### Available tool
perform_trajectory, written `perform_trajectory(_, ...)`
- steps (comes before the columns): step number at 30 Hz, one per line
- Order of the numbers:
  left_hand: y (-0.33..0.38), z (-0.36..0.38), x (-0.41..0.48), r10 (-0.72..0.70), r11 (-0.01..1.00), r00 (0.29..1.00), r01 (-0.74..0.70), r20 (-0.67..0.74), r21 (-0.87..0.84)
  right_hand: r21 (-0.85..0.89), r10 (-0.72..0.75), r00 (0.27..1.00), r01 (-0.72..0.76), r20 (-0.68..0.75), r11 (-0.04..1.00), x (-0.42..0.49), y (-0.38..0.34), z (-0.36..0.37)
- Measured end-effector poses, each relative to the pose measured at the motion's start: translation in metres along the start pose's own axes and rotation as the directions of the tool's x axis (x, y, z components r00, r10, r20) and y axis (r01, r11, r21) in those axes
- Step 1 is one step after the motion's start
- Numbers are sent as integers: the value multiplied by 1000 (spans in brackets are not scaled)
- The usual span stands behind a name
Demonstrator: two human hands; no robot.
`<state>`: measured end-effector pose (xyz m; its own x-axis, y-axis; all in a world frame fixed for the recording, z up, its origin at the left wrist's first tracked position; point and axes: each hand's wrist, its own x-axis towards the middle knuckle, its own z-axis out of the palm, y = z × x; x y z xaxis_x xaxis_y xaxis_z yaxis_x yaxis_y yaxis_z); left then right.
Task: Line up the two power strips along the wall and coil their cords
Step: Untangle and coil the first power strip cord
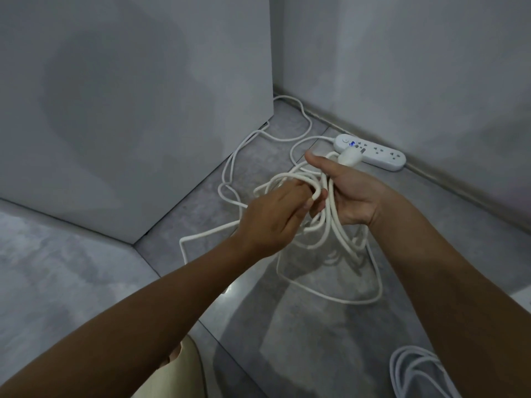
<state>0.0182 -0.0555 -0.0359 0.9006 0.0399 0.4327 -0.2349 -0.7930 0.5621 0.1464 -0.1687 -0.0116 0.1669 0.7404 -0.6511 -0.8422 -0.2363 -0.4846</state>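
**Mia:** What is the right hand (350, 196) doing?

**Ben:** It holds a bunch of loops of the white cord (331, 202). Its fingers curl round them and the thumb sticks up.

**Mia:** And the left hand (273, 222)?

**Ben:** It pinches one loop of the same cord, right beside the right hand.

**Mia:** Where is the plug (347, 156)?

**Ben:** It pokes out on top of the right hand, by the thumb.

**Mia:** Do the loops hang down?

**Ben:** Yes. Some hang under the hands, and the biggest one lies on the gray floor (258, 326).

**Mia:** Where is the power strip (373, 153)?

**Ben:** It lies flat on the floor, right against the bottom of the wall (431, 81), behind the hands. A little blue light shines on it.

**Mia:** What else is there?

**Ben:** A loose cord (227, 168) lies in bends on the floor near a big white box (129, 110) on the left. A second coil (413, 372) sits in the bottom right corner, beside the right arm.
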Motion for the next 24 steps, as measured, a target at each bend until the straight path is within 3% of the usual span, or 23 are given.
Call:
perform_trajectory(5, -5, 4, -10, -21, 1000, 1000, 22, -17, 15, -53, -2, 994, 8, 113, 999, 0, -1, -4)
perform_trajectory(10, -4, 10, -9, -286, 945, 947, 253, -146, -209, -58, -82, 975, 96, 207, 994, -5, -11, 0)
perform_trajectory(13, -1, 13, 4, -483, 859, 853, 419, -196, -296, -15, -152, 964, 159, 217, 987, -6, -11, 3)
perform_trajectory(16, -4, 17, 13, -684, 709, 699, 569, -210, -417, 15, -201, 938, 205, 284, 979, -8, -9, 8)
perform_trajectory(22, 5, 20, 22, -801, 304, 576, 624, 161, -720, 152, -220, 820, 163, 528, 975, -13, -6, 12)
perform_trajectory(24, -1, 24, 23, -776, 277, 589, 642, 227, -715, 208, -231, 793, 135, 563, 969, -15, -5, 11)
